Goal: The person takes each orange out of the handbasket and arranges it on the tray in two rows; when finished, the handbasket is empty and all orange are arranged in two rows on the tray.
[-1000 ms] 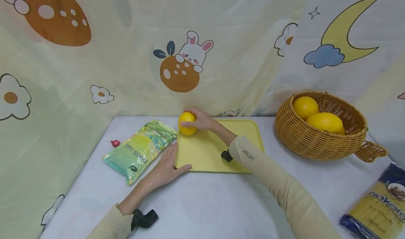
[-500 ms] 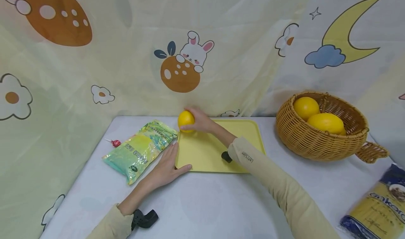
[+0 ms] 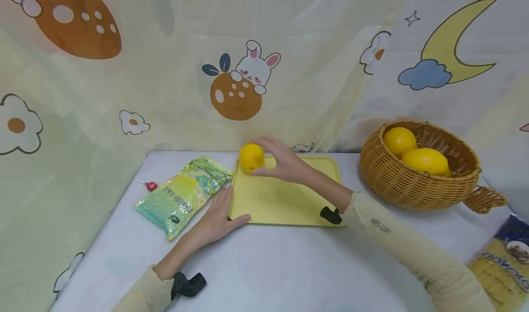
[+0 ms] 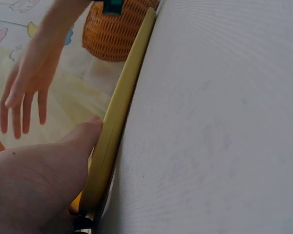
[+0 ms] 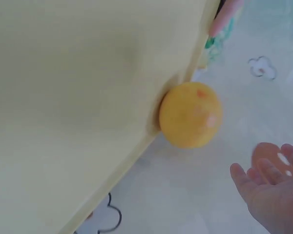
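A yellow lemon [image 3: 251,158] rests in the far left corner of a shallow yellow tray [image 3: 285,197]. Just to its right is my right hand [image 3: 285,161], with thumb and fingers spread; the right wrist view shows a gap between this hand and the lemon [image 5: 190,115]. My left hand [image 3: 215,216] lies flat at the tray's near left corner, its thumb against the front edge. In the left wrist view, that thumb touches the tray's side [image 4: 115,122], and the right hand [image 4: 34,73] appears beyond with straight fingers.
Left of the tray lies a green-and-yellow plastic packet [image 3: 183,197], with a red lollipop [image 3: 151,186] beside it. A wicker basket [image 3: 413,186] holding lemons [image 3: 425,160] stands at right. A blue-and-yellow bag [image 3: 506,266] lies near the right edge. A printed cloth [image 3: 173,96] hangs behind.
My right hand has let go of the lemon and drawn back to the right. The lemon now sits in the tray's corner, slightly right of before. The left hand has stayed still.
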Tool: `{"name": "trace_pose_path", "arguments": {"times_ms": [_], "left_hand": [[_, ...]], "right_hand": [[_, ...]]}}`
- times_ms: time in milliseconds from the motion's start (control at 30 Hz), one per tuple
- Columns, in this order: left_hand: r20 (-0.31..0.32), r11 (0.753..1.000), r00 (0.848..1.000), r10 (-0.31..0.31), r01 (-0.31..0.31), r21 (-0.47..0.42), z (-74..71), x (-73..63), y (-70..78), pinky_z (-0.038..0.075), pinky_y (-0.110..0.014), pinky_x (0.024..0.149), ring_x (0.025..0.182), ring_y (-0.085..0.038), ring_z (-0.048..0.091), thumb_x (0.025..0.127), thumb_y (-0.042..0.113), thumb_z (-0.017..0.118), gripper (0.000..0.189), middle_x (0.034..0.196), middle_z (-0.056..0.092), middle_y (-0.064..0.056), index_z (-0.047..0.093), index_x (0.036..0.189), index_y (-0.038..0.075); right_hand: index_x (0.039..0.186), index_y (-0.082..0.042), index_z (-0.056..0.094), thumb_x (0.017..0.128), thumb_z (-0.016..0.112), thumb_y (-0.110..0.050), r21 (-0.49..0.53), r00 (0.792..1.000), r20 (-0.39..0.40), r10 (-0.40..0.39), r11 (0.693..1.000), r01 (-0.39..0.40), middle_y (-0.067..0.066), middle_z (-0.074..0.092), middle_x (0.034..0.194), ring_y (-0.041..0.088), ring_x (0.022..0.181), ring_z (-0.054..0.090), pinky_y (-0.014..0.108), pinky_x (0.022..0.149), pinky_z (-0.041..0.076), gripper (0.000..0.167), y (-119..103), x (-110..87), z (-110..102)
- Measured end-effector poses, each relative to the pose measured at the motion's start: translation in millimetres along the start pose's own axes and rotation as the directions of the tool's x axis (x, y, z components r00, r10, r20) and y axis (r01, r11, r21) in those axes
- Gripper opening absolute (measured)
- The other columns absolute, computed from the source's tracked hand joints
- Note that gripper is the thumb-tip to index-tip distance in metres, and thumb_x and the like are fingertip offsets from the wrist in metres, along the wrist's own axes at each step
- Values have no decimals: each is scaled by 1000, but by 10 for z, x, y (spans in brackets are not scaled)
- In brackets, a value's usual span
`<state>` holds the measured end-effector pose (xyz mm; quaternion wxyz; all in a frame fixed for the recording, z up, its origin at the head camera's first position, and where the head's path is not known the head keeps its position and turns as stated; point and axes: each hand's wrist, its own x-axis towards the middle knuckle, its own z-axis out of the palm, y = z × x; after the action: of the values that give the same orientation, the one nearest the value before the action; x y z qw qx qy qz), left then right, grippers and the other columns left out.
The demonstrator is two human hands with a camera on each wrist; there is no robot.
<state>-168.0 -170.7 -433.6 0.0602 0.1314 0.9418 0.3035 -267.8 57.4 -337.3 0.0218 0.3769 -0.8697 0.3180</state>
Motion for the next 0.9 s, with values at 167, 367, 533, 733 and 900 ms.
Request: {"name": "trace_pose_path", "arguments": {"times_ms": [167,367,533,733,900], "left_hand": [[3,1000,1000,-7,7,9,6,-1,-16,8,-55,123,152,-36,0,88,60,59,107,163,1,-20,3,154,-3],[8,1000,1000,-5,5,6,9,-1,-4,8,-53,123,152,-37,-1,89,58,59,106,163,0,-22,3,153,-5],[-1,1000,1000,12,-12,5,17,3,-2,8,-55,123,151,-39,0,90,57,59,105,162,1,-23,4,153,-7],[-11,1000,1000,12,-12,-11,15,-9,4,8,-55,122,151,-39,0,89,56,61,105,162,1,-22,4,153,-6],[-26,1000,999,28,-28,-3,20,-5,9,8,-56,122,151,-39,2,90,55,61,104,162,2,-23,5,153,-6]], "right_hand": [[144,-11,44,81,79,-29,48,1000,-25,0,999,1,11,42,150,28,137,40,52,110,40,73,-9,-533,-274],[143,-13,45,84,76,-24,85,996,-65,59,995,-54,10,43,149,29,136,42,53,106,43,67,151,-957,-570],[142,-12,46,87,73,-20,102,989,-92,114,989,-104,12,44,146,32,135,41,57,106,42,61,301,-1165,-721],[139,-11,50,86,74,-18,57,980,-149,131,991,-124,12,49,142,30,132,45,55,103,45,58,377,-1279,-813],[137,-7,51,88,72,-19,42,979,-114,168,986,-164,14,51,140,32,130,46,55,102,46,55,410,-1356,-881]]}}
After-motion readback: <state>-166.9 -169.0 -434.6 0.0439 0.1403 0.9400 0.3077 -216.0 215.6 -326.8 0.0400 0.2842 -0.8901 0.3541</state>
